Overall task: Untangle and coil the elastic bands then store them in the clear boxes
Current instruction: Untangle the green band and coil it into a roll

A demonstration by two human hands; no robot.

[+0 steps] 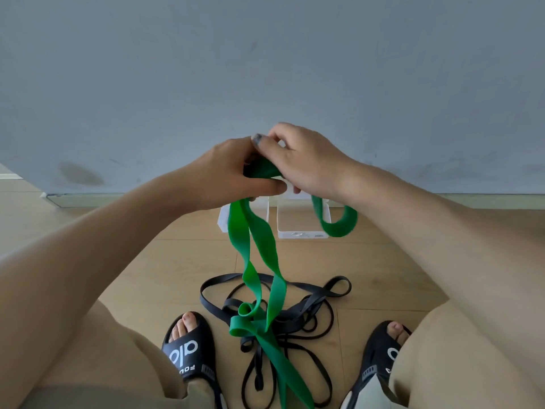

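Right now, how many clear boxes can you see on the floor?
2: the left clear box sits behind the hanging green band, the right clear box beside it. Others may be hidden behind the hands.

Wood-plank floor (165, 261), light tone. Grey-blue wall (265, 69) behind, w/ dark smudge (81, 174) low at left. Pale skirting strip (88, 199) along wall base. Black slide sandals: left (190, 354) w/ white lettering, right (380, 358), toes showing.
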